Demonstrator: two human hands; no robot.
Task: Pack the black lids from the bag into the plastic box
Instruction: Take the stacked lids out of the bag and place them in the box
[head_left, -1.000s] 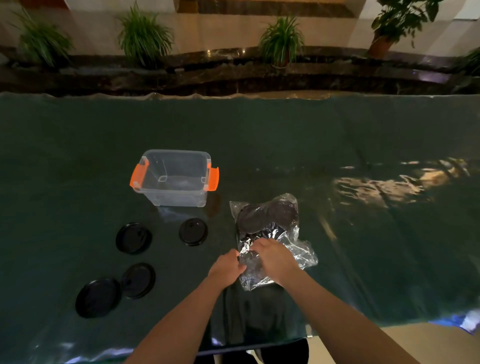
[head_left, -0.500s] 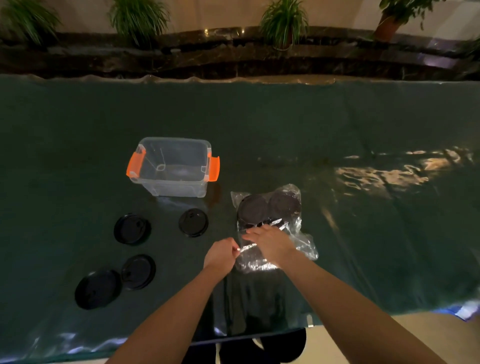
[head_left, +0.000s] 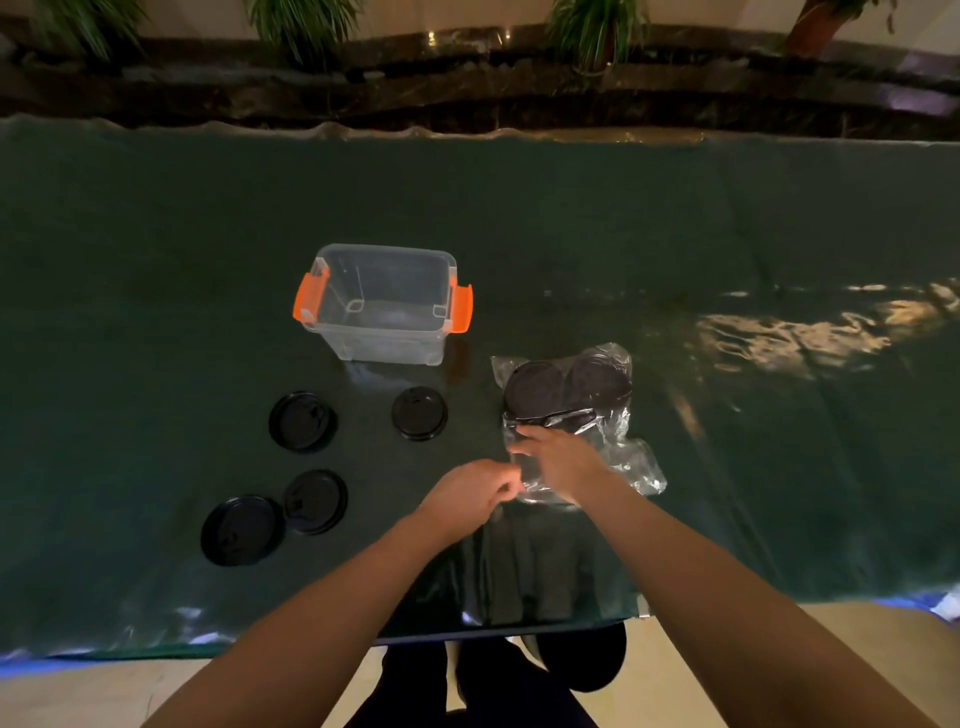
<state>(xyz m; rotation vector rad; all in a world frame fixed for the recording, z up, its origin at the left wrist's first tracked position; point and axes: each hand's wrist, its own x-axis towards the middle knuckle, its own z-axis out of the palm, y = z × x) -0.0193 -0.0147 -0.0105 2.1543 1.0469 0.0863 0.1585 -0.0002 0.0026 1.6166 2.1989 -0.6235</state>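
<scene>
A clear plastic bag (head_left: 618, 441) lies on the table with black lids (head_left: 535, 387) still inside, toward its far end. My left hand (head_left: 470, 491) pinches the bag's near left edge. My right hand (head_left: 558, 454) lies on the bag with its fingers reaching into the opening toward the lids. The clear plastic box (head_left: 384, 304) with orange latches stands open and empty to the far left of the bag. Several loose black lids lie on the table: one (head_left: 419, 414) just in front of the box, another (head_left: 302, 421) to its left, two more (head_left: 315, 501) nearer me.
A dark green cloth under glossy plastic film covers the table (head_left: 727, 234). Its near edge (head_left: 519, 626) runs just in front of my legs. A dark stone ledge with potted plants (head_left: 597, 31) lies beyond the far edge.
My right hand has slid forward along the bag toward the lids. The left hand has stayed pinched on the bag's near edge. The view has tilted down a little.
</scene>
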